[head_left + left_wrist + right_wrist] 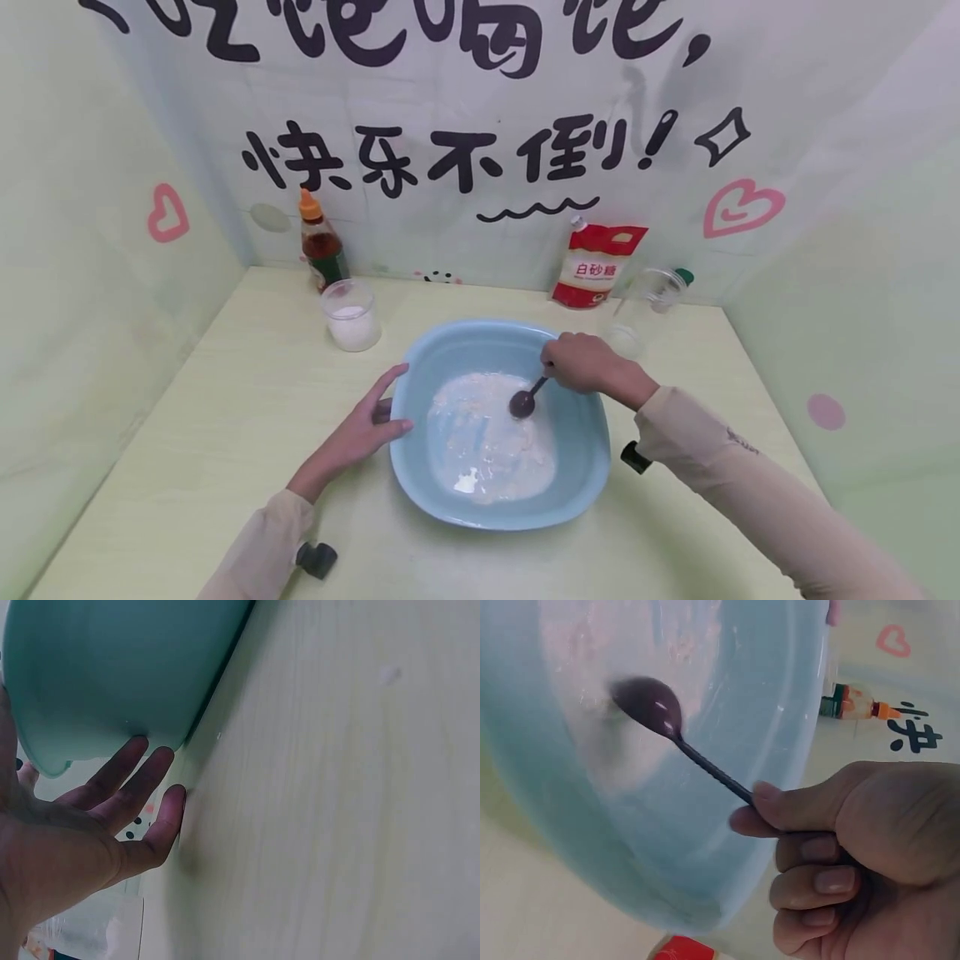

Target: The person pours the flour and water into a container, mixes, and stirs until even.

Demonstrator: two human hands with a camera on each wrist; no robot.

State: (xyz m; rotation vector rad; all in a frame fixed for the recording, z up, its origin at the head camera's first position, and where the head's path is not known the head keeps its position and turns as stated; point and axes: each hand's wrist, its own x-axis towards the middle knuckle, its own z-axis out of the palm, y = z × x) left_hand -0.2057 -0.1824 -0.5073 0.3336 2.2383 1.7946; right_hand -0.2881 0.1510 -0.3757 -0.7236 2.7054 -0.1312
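A light blue plastic basin point(585, 492) stands on the table, a milky, lumpy white mixture point(495, 450) spread over its bottom. At its left side my left hand point(363, 425) holds the basin, thumb and one finger at the rim. In the left wrist view the other fingers point(127, 802) lie against the outer wall. Over the basin's right rim, my right hand point(588, 364) grips the handle of a dark brown spoon point(652, 705), thumb and forefinger pinching it and the rest curled. The spoon's bowl is down at the mixture, slightly blurred in the right wrist view.
Behind the basin on the left are a clear tub of white powder point(352, 321) and a sauce bottle point(322, 246) with an orange cap. At the back right stand a red sugar pouch point(592, 267) and a clear jar point(645, 304). Printed curtains enclose the table.
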